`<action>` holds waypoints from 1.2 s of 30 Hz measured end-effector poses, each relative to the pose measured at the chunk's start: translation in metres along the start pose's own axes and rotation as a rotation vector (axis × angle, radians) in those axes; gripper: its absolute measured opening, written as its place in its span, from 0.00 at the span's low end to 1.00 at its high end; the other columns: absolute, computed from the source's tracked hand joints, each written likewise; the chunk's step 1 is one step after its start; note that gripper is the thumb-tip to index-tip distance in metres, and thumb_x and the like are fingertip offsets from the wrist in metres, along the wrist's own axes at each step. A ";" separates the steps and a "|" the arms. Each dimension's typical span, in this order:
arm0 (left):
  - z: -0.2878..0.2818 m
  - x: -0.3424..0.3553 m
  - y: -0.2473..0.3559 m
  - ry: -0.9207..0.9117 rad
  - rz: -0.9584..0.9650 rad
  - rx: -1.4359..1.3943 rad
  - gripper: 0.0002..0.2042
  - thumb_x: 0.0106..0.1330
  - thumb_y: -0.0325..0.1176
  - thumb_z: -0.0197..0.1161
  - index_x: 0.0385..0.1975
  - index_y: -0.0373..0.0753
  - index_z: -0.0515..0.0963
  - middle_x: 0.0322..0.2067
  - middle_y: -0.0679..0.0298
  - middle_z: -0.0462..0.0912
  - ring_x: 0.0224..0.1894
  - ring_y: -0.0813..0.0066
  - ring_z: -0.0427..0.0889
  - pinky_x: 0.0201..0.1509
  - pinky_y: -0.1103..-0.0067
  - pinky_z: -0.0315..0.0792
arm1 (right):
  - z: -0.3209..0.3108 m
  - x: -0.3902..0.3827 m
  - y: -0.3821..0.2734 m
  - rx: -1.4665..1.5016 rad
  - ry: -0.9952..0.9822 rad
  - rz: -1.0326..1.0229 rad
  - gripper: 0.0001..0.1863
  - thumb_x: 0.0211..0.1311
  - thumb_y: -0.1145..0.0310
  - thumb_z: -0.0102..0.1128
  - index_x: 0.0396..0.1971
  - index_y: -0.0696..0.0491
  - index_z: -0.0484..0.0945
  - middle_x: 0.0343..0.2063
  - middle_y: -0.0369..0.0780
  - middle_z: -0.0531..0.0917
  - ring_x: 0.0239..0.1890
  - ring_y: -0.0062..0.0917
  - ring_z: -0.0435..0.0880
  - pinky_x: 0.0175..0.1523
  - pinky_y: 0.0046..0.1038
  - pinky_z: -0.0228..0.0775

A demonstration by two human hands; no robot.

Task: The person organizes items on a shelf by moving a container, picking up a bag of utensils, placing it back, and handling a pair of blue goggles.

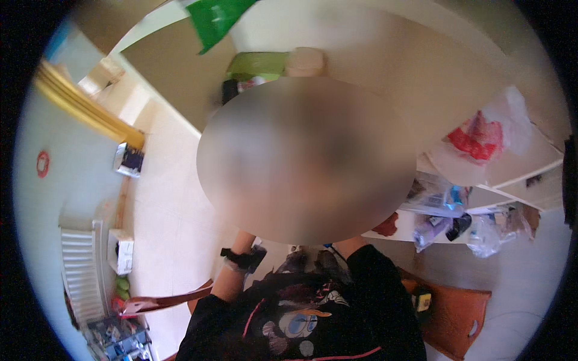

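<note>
A large blurred oval covers the middle of the head view, so both my hands and anything in them are hidden. My left forearm (226,286) reaches up into the blur, with a dark watch (244,260) at the wrist. From the right, my right forearm in a black sleeve (376,271) also runs into it. Beyond the oval lie a green container (260,65) and a beige rounded item (306,61). Whether my hands touch anything cannot be made out.
White shelving (518,165) on the right carries a red and white plastic bag (478,139) and several clear-wrapped items (484,234). A brown wooden chair (454,313) stands lower right. Leftward are a radiator (83,265), a white box (122,251) and a yellow curtain (90,105).
</note>
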State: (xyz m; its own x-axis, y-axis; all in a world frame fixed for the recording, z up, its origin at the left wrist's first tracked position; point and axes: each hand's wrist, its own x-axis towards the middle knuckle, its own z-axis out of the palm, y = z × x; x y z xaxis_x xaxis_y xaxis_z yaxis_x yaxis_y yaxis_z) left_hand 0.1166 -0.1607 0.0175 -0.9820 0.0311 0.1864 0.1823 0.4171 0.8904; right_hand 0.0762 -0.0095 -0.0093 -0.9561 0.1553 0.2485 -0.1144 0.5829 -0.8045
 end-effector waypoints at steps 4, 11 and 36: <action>0.017 -0.017 0.015 -0.232 0.059 -0.041 0.32 0.52 0.29 0.64 0.58 0.34 0.57 0.57 0.56 0.62 0.56 0.64 0.64 0.59 0.72 0.60 | -0.046 -0.038 0.001 -0.192 -0.145 -0.018 0.25 0.43 0.70 0.59 0.44 0.59 0.67 0.40 0.49 0.75 0.42 0.41 0.75 0.44 0.37 0.70; 0.036 -0.048 0.083 -0.162 -0.196 -0.447 0.22 0.52 0.29 0.64 0.46 0.31 0.68 0.42 0.60 0.74 0.44 0.69 0.72 0.49 0.76 0.67 | -0.106 -0.088 -0.036 -0.159 -0.151 -0.349 0.32 0.41 0.65 0.65 0.49 0.58 0.64 0.44 0.47 0.70 0.47 0.40 0.71 0.52 0.35 0.64; 0.062 -0.072 0.131 -0.388 -0.581 -1.445 0.21 0.57 0.41 0.54 0.46 0.35 0.66 0.37 0.59 0.74 0.41 0.66 0.75 0.48 0.71 0.70 | -0.158 -0.135 -0.008 1.213 -0.317 0.186 0.08 0.64 0.69 0.48 0.40 0.55 0.67 0.34 0.35 0.71 0.39 0.15 0.68 0.45 0.19 0.62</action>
State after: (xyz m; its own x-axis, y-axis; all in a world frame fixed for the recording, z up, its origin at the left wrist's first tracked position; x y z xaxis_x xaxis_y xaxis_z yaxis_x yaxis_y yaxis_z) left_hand 0.2085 -0.0515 0.0952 -0.8432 0.4940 -0.2121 -0.5314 -0.7059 0.4684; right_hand 0.2487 0.0908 0.0490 -0.9874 -0.1392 0.0747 0.0156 -0.5560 -0.8310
